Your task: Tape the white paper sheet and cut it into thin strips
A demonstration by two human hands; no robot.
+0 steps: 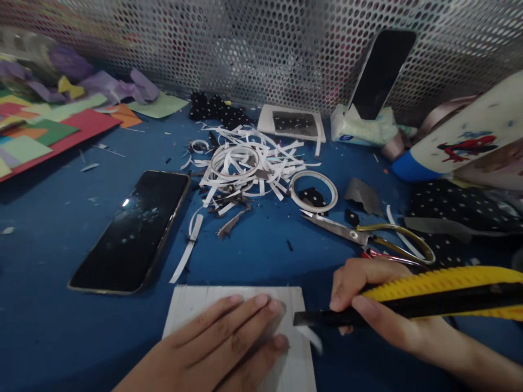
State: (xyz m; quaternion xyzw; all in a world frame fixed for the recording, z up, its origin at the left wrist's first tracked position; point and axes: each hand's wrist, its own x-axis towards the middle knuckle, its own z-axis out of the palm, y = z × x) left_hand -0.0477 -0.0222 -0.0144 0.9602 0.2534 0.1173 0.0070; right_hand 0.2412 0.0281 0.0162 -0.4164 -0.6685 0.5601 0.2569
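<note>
My left hand (223, 343) lies flat on a white rectangular sheet (286, 296), paper or card, at the table's near edge, its fingers stretched out and pointing right. In my right hand (376, 305) is a yellow and black utility knife (433, 296), fingers wrapped round its front part. The dark blade end reaches the sheet's right edge. A small white strip (312, 337) hangs loose there, slightly blurred. Just beyond my right hand lie open scissors (355, 234) with gold-coloured handles.
Behind the sheet is a pile of white strips (265, 158) beside a tape roll (314, 191). A phone (131, 234) lies left; another phone (384, 73) leans on a tissue pack (362, 125) by the perforated metal panel (229, 49). Coloured paper (81, 136) lies far left, dotted black fabric (466, 204) right.
</note>
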